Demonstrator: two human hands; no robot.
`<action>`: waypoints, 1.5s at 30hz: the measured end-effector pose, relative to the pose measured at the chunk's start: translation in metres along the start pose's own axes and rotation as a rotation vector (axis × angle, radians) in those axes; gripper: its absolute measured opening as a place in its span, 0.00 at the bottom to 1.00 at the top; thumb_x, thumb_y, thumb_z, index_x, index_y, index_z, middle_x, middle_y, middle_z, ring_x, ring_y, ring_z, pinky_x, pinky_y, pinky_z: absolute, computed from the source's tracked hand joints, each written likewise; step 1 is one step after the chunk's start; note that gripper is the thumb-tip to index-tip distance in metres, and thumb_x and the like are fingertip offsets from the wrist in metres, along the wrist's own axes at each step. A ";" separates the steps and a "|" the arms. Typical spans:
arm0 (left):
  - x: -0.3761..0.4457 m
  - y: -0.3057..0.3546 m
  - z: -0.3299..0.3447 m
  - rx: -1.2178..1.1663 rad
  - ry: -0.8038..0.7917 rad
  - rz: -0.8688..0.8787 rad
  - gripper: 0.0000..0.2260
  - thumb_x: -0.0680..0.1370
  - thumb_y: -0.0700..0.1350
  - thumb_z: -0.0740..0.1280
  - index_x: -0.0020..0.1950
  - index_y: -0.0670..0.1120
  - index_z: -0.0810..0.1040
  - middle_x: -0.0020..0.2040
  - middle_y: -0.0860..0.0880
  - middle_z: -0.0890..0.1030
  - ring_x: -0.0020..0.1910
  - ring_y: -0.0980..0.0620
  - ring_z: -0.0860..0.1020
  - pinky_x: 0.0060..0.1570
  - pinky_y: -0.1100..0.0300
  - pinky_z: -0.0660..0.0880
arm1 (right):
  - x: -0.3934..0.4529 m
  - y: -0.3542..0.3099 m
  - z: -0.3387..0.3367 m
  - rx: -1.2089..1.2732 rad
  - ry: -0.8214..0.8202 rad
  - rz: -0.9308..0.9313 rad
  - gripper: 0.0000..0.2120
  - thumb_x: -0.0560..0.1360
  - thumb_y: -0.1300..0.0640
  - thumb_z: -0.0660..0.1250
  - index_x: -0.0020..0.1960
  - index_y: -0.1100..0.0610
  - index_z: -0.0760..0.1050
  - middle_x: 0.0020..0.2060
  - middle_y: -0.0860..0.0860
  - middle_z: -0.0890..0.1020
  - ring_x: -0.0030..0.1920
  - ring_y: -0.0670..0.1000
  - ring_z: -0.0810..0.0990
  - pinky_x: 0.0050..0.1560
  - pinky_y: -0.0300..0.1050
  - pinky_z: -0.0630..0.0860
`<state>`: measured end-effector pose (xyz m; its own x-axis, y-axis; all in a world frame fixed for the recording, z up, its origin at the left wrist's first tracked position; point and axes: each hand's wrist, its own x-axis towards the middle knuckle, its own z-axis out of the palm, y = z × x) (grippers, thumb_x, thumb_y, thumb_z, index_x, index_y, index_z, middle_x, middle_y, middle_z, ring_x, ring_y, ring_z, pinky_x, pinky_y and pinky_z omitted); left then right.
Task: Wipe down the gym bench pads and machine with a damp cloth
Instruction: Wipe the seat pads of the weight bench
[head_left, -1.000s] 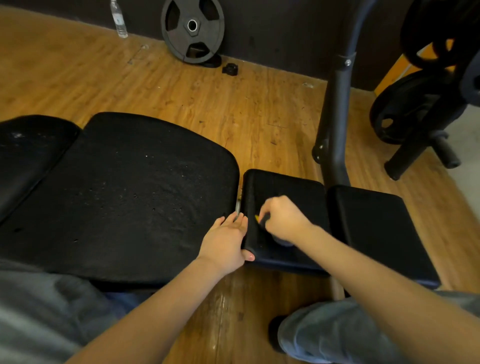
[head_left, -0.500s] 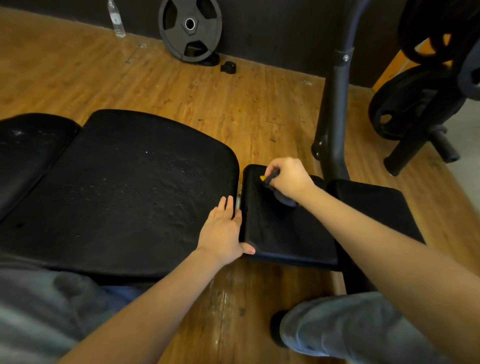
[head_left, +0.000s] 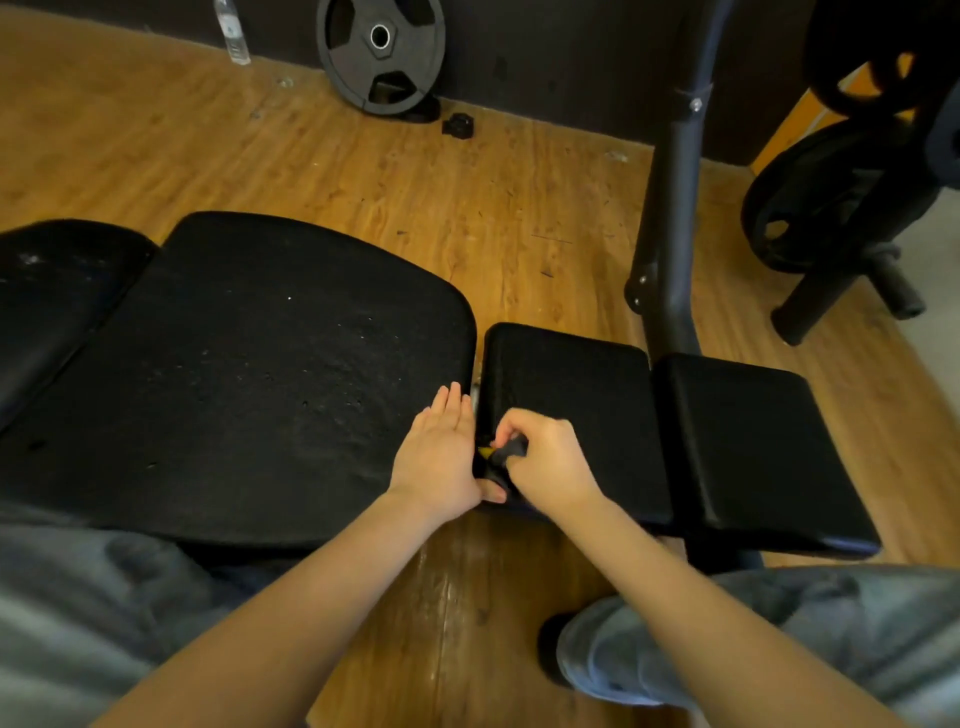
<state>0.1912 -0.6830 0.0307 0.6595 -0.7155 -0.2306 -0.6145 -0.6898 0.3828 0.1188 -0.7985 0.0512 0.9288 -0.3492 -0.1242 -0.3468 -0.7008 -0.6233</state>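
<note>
Clearly a gym, probably a small weights room. Given away by black padded bench sections (head_left: 270, 374), a weight plate (head_left: 381, 54) leaning on the dark wall, more plates (head_left: 810, 208) racked at right, a steel upright (head_left: 670, 218) and scuffed wood-look flooring (head_left: 363, 171).

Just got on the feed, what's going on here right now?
A person is wiping a black padded gym bench. The right hand grips a dark cloth with a yellow patch at the near left corner of the small middle black pad. The left hand rests flat on the large worn black pad, its thumb against the middle pad's edge.
</note>
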 end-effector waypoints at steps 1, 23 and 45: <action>-0.001 0.000 -0.001 0.000 -0.006 -0.003 0.51 0.70 0.62 0.70 0.77 0.40 0.41 0.78 0.43 0.41 0.77 0.47 0.41 0.74 0.54 0.44 | -0.012 0.004 0.003 0.006 0.021 0.000 0.14 0.71 0.70 0.64 0.39 0.50 0.72 0.39 0.49 0.77 0.40 0.47 0.76 0.39 0.39 0.74; 0.002 0.002 0.001 0.043 -0.006 -0.021 0.51 0.70 0.63 0.69 0.78 0.40 0.43 0.78 0.43 0.42 0.77 0.47 0.41 0.74 0.53 0.44 | 0.103 0.013 -0.014 0.071 0.193 0.079 0.08 0.75 0.69 0.61 0.46 0.58 0.75 0.48 0.57 0.77 0.47 0.55 0.78 0.47 0.50 0.78; 0.005 -0.001 0.002 0.054 -0.051 0.037 0.44 0.73 0.63 0.66 0.78 0.48 0.46 0.78 0.44 0.38 0.76 0.46 0.36 0.74 0.51 0.41 | 0.081 0.105 -0.081 -0.240 0.291 0.272 0.09 0.77 0.65 0.63 0.54 0.59 0.79 0.58 0.56 0.74 0.55 0.55 0.76 0.57 0.43 0.70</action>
<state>0.1942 -0.6860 0.0278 0.6135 -0.7447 -0.2629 -0.6617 -0.6664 0.3435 0.1471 -0.9506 0.0382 0.7365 -0.6762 -0.0152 -0.6250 -0.6718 -0.3975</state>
